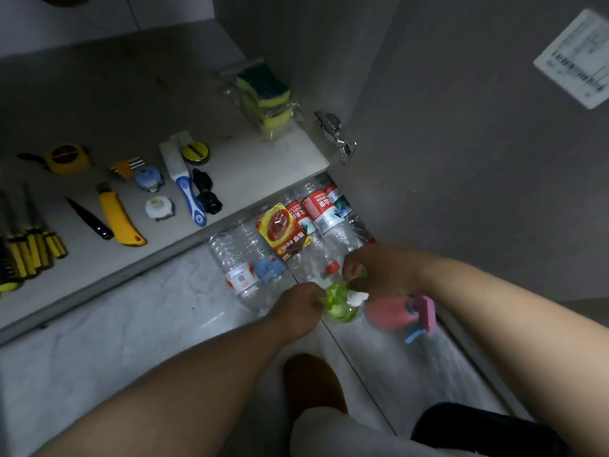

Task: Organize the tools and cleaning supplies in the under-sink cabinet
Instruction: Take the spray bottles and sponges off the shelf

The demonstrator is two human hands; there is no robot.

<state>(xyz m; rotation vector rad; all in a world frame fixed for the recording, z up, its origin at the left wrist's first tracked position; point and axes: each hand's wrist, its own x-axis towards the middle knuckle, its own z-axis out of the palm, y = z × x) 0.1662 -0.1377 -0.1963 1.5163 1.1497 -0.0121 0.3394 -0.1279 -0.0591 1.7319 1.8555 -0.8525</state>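
A: What is taking up the most room?

B: The cabinet (pixel 204 77) is lying open, and its one grey door (pixel 461 159) is standing out to the right on one metal hinge (pixel 336 135).

A: And below it?

B: Clear plastic bottles (pixel 240 255) are lying on their sides on the tiled floor (pixel 99 341), touching one another. I am counting at least five, with one red-and-yellow packet (pixel 284 232) resting on top. One pink spray bottle (pixel 390 312) is lying just beside them.

A: Inside the cabinet?

B: One clear pack of sponges (pixel 263 97) is sitting at the back right. In front, one white brush (pixel 184 183), one yellow utility knife (pixel 120 221) and one yellow tape measure (pixel 67 159) are lying apart in a rough row. A cluster of yellow-and-black screwdrivers (pixel 31 249) is lying at the left edge — too overlapped to count.

A: What are the hands doing?

B: Both are holding one green bundle (pixel 339 303) in clear wrap, above the floor in front of the cabinet, between the bottles and the spray bottle. The left hand (pixel 301 306) is pinching its left side with curled fingers; the right hand (pixel 374 272) is gripping its top from above, fingertips bent down onto the wrap.
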